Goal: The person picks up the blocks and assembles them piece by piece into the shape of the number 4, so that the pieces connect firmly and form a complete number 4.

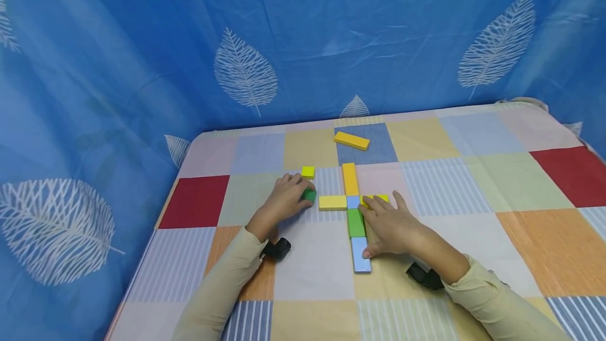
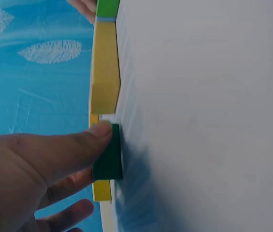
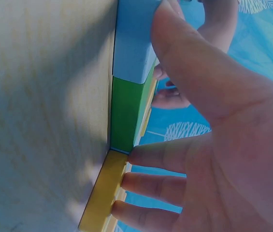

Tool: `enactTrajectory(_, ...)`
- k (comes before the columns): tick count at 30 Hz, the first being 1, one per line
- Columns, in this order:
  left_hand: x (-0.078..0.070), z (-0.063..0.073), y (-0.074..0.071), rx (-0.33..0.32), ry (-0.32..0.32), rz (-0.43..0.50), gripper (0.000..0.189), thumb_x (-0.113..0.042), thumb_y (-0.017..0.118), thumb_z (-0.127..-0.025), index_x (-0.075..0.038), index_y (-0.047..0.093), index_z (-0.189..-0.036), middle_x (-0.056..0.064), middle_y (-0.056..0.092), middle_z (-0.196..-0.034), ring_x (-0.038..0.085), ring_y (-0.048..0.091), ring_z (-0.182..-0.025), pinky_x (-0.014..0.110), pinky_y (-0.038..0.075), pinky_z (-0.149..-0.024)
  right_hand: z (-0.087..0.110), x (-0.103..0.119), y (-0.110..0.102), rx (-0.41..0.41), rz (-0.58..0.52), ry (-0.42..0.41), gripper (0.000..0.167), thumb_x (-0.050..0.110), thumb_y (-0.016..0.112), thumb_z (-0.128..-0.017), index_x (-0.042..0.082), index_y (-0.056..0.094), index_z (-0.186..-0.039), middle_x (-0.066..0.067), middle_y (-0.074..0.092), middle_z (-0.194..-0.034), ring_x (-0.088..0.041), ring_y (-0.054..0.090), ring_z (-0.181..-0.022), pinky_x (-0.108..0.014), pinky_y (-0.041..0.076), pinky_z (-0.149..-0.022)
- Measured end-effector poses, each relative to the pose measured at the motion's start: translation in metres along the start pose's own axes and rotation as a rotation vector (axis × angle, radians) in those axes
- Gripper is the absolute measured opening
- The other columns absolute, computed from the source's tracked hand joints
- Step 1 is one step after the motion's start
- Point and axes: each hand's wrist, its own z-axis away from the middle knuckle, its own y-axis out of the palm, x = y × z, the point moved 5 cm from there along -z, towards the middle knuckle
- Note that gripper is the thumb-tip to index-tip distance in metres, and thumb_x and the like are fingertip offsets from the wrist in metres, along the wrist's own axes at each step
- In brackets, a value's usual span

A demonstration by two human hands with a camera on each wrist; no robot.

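Between thumb and fingers, my left hand [image 1: 284, 199] pinches a dark green block [image 2: 111, 162], low at the cloth. To its right lies a cross of flat blocks: a small blue block [image 1: 353, 202] at the centre, an orange-yellow block [image 1: 350, 179] above, a pale yellow block [image 1: 332, 203] on the left, and a yellow block [image 1: 382, 197] on the right. Below the centre run a green block [image 1: 356, 223] and a light blue block [image 1: 361, 257]. My right hand [image 1: 395, 228] has its fingers extended onto the yellow block, its thumb touching the light blue one.
A small yellow block [image 1: 308, 172] lies just beyond my left fingers. Farther back, a loose orange-yellow block [image 1: 352, 140] rests at a slant. A patchwork cloth [image 1: 312, 272] covers the table, and a blue leaf-print curtain [image 1: 331, 57] hangs behind it.
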Motion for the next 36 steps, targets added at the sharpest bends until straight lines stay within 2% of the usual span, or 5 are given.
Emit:
enactTrajectory(4,-0.004,0.008,0.000,-0.016,0.014,0.002,0.035,-0.036,0.068,-0.079,-0.017,0.063,-0.108,0.005,0.059,-0.103,0.023,0.051,-0.092,0.036,0.039,-0.076,0.000,0.000,-0.001,-0.009,-0.001,-0.002,0.103,0.065,0.064,-0.063,-0.003,0.038,-0.135,-0.022,0.030,-0.145,-0.041,0.030,-0.131,-0.068,0.008,-0.101)
enactTrajectory(10,-0.006,0.013,0.001,-0.043,-0.011,0.012,0.038,-0.041,0.070,-0.077,-0.016,0.064,-0.104,0.003,0.059,-0.093,0.020,0.049,-0.082,0.033,0.038,-0.071,0.000,0.000,-0.001,-0.016,-0.008,-0.005,0.103,0.065,0.065,-0.062,-0.003,0.038,-0.135,-0.021,0.031,-0.144,-0.041,0.031,-0.131,-0.068,0.009,-0.101)
enactTrajectory(20,-0.009,0.010,-0.001,-0.020,0.060,0.001,0.034,-0.032,0.070,-0.079,-0.019,0.065,-0.110,0.003,0.059,-0.103,0.021,0.051,-0.095,0.036,0.040,-0.080,0.001,0.001,-0.002,-0.021,0.000,-0.005,0.102,0.065,0.065,-0.062,-0.002,0.039,-0.135,-0.021,0.032,-0.144,-0.041,0.032,-0.130,-0.068,0.010,-0.100)
enactTrajectory(27,-0.009,0.007,0.000,0.014,0.054,0.021,0.034,-0.030,0.069,-0.080,-0.019,0.064,-0.112,0.004,0.058,-0.106,0.022,0.050,-0.097,0.036,0.038,-0.081,0.001,0.001,-0.002,-0.009,-0.011,0.002,0.103,0.064,0.066,-0.062,-0.003,0.038,-0.135,-0.021,0.031,-0.144,-0.041,0.030,-0.131,-0.068,0.008,-0.101)
enactTrajectory(36,-0.009,0.007,0.000,0.009,0.057,0.022,0.034,-0.030,0.069,-0.080,-0.019,0.064,-0.112,0.004,0.058,-0.106,0.021,0.050,-0.096,0.035,0.038,-0.080,0.001,0.001,-0.003,-0.015,-0.010,0.002,0.103,0.065,0.065,-0.062,-0.002,0.038,-0.135,-0.020,0.031,-0.144,-0.040,0.031,-0.131,-0.068,0.009,-0.101)
